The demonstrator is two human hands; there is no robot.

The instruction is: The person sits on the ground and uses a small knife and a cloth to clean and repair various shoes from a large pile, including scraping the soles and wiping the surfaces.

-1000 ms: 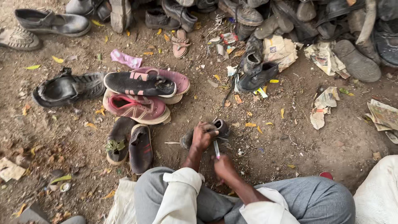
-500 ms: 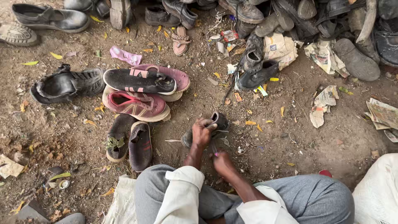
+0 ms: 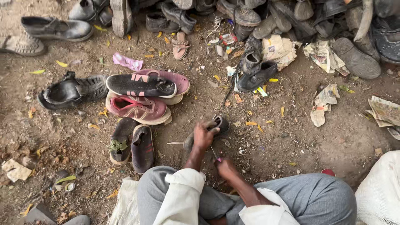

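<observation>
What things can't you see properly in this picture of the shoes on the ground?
All in the head view:
- Small dark shoe: the left hand covers its middle.
- Thin tool in the right hand: too small to identify.
- Pile of dark shoes: cut off by the top edge.
- White sack: cut off at the right edge.

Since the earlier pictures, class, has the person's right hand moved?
Yes. The right hand has dropped lower, away from the small shoe and toward the grey knees.

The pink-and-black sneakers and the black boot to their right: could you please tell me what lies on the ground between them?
In the head view, between the sneakers and the boot lies only bare dirt with a few yellow leaves.
</observation>
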